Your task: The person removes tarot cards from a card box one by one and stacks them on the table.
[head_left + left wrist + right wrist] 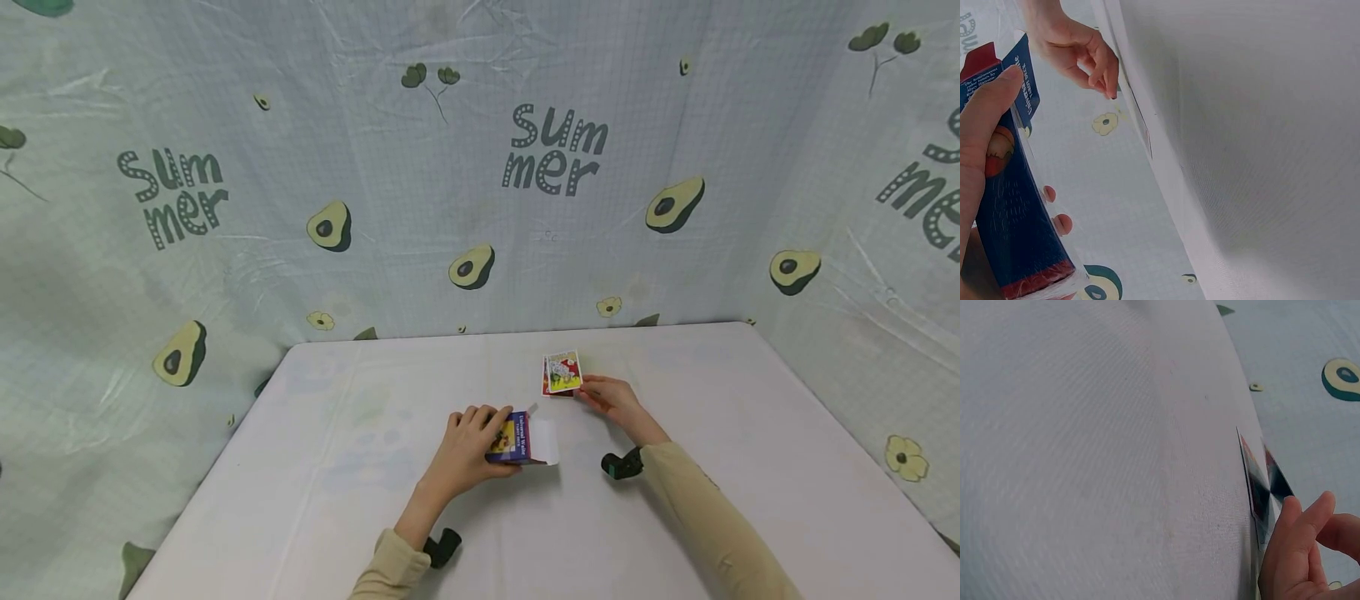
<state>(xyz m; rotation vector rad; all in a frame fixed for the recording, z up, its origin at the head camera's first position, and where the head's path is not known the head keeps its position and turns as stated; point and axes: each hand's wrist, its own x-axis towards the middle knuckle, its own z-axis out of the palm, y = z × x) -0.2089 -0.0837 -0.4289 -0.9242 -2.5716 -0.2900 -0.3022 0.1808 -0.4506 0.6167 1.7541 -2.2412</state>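
My left hand (472,446) grips a blue and yellow tarot deck box (517,436), lettered "Universal Waite". Its open white end flap (545,442) points right. In the left wrist view the thumb (997,94) presses one narrow side, with fingertips showing past the opposite edge. Farther back and to the right, my right hand (617,406) pinches the near right corner of a tarot card (564,372) with a yellow and red picture. This card overlaps a second, reddish card (545,383). Seen from the right wrist, the cards (1260,487) appear almost edge-on beside the fingertips.
A white-covered table (360,467) spreads under both hands. Behind it and at the sides hangs a pale sheet (420,183) printed with avocados and "summer". Dark wrist devices (622,465) are strapped below both sleeves.
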